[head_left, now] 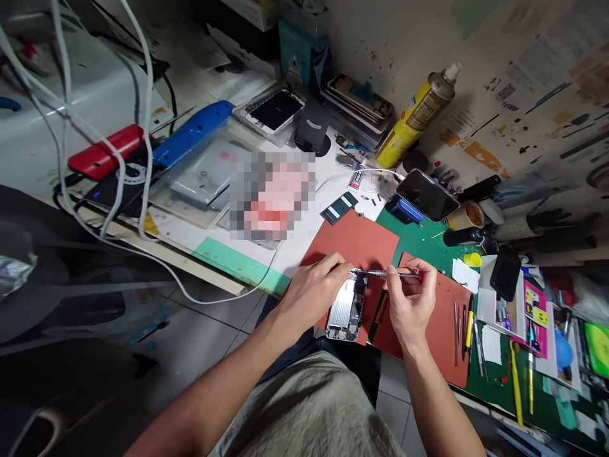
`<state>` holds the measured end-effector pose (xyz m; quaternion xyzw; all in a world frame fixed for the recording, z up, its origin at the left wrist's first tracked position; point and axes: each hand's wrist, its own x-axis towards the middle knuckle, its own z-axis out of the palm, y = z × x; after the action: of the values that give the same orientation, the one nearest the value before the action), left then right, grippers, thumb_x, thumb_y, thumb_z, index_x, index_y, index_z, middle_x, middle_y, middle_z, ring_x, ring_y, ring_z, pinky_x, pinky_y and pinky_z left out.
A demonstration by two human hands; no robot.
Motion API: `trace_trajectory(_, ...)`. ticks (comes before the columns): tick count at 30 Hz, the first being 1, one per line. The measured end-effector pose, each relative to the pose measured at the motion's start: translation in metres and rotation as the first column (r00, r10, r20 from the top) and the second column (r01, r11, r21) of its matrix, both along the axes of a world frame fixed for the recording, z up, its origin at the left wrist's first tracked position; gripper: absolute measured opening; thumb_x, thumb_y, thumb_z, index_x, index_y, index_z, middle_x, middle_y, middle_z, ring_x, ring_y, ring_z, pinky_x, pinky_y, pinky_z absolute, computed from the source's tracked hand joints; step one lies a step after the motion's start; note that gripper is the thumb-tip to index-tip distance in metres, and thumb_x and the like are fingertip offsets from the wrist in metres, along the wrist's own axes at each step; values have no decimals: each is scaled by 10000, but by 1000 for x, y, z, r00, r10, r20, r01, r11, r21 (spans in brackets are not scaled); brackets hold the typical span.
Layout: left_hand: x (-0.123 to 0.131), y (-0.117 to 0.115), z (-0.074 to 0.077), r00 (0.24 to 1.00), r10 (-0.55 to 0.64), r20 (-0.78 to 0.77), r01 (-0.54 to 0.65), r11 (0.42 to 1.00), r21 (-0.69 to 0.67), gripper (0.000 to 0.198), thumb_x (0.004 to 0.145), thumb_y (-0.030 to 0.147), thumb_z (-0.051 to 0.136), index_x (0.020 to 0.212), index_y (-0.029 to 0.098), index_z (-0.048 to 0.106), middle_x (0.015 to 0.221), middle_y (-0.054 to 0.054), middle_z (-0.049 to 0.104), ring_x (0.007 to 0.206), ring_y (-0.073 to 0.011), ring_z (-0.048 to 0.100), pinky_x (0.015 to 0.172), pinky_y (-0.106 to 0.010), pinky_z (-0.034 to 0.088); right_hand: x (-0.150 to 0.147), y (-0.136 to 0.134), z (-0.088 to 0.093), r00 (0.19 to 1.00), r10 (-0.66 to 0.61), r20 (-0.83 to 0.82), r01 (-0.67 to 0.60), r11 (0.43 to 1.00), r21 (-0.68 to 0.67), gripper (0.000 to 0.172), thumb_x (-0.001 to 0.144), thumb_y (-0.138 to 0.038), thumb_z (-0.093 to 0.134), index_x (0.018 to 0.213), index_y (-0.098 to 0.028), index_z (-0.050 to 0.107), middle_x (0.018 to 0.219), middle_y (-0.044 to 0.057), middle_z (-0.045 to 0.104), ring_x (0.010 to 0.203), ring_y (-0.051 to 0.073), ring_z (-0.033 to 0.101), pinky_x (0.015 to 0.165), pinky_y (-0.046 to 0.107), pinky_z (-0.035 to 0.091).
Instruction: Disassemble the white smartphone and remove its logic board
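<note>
1. Tabletop: the work surface (309,219) was white toward one side, with a green cutting mat (387,222) toward the other; two red-brown mats (373,238) overlay its middle.
2. Workpiece: a disassembled smartphone (347,308), its internals exposed, was positioned over the first red-brown mat, by the near edge of the tabletop.
3. Hands: the two were apart from each other. The right hand (413,298) gripped a slim screwdriver (397,274) lying nearly level, its tip at the phone's far end. The left hand (318,285) had its fingertips at that same end; whether they pinched anything could not be told.
4. Right side: tweezers (457,333) lay on the second mat, near small boxes of supplies.
5. Far side: a yellow spray can (416,117) stood near the stained wall (390,38); a second phone (427,194) rested on a blue stand (404,208).
6. Left side: white cables (148,127) hung in front of a blue-handled tool (195,133).
7. Room: pale square tiles (209,324) covered the floor below.
</note>
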<state>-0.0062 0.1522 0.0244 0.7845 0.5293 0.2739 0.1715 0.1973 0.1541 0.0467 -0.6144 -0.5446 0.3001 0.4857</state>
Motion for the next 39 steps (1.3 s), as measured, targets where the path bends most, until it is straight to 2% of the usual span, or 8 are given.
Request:
trace_trajectory(11, 4, 5, 6, 988, -132, 87, 125, 989, 76, 273, 1112, 189, 496, 1096, 216, 767, 963, -18, 738, 801, -123, 716, 696, -234, 548, 6, -11, 7, 998, -14, -67, 12, 1000, -27, 307, 989, -391, 742, 1128, -263, 500, 780, -63, 632, 632, 127, 632, 588, 247, 514)
trace_trajectory(13, 9, 6, 10, 975, -176, 138, 164, 982, 92, 265, 1121, 213, 500, 1101, 218, 764, 983, -13, 750, 829, -123, 732, 737, -236, 559, 15, -22, 10, 991, -92, -93, 91, 996, -15, 318, 982, -405, 749, 1125, -263, 502, 772, -66, 624, 629, 127, 634, 593, 248, 528)
trace_trajectory(15, 16, 8, 15, 962, -218, 167, 201, 973, 111, 267, 1125, 229, 501, 1093, 216, 765, 983, -10, 755, 817, -118, 732, 736, -235, 551, 28, -38, 11, 965, -231, -121, 236, 971, 26, 336, 970, -415, 763, 1115, -261, 502, 764, -69, 622, 619, 127, 640, 611, 258, 550)
trace_trajectory(19, 43, 21, 27, 948, -277, 159, 267, 960, 83, 243, 1112, 246, 544, 1089, 234, 785, 950, 8, 753, 757, -109, 709, 683, -241, 510, 58, -74, 2, 869, -462, -176, 483, 869, 104, 367, 952, -423, 792, 1102, -251, 505, 724, -73, 634, 561, 126, 643, 589, 258, 556)
trace_trajectory(24, 98, 58, 37, 938, -347, -17, 347, 938, 19, 225, 1091, 261, 579, 1097, 251, 804, 1022, -10, 776, 858, -167, 735, 660, -277, 471, 81, -100, -30, 807, -556, -198, 580, 808, 99, 391, 944, -458, 804, 1098, -241, 517, 749, -51, 670, 555, 130, 662, 558, 244, 551)
trace_trajectory(30, 162, 96, 32, 872, -369, -320, 367, 928, -69, 280, 1100, 294, 536, 1075, 254, 812, 1024, -53, 749, 853, -201, 709, 637, -295, 422, 85, -102, -54, 798, -530, -286, 573, 814, 90, 355, 965, -410, 781, 1128, -241, 515, 782, -31, 692, 618, 147, 705, 592, 257, 588)
trace_trajectory(34, 180, 102, 22, 833, -376, -406, 386, 920, -61, 354, 1118, 293, 465, 1014, 240, 799, 1007, -72, 725, 844, -216, 690, 624, -313, 387, 85, -103, -60, 802, -522, -289, 569, 815, 107, 322, 975, -369, 764, 1148, -240, 525, 811, -10, 705, 684, 166, 738, 613, 270, 608)
trace_trajectory(39, 181, 103, 17, 769, -391, -506, 431, 902, -43, 343, 1100, 198, 446, 1002, 226, 773, 988, -83, 712, 867, -238, 670, 623, -342, 368, 83, -103, -65, 770, -559, -308, 613, 783, 110, 308, 974, -350, 756, 1144, -237, 525, 801, -13, 698, 675, 167, 744, 618, 285, 628)
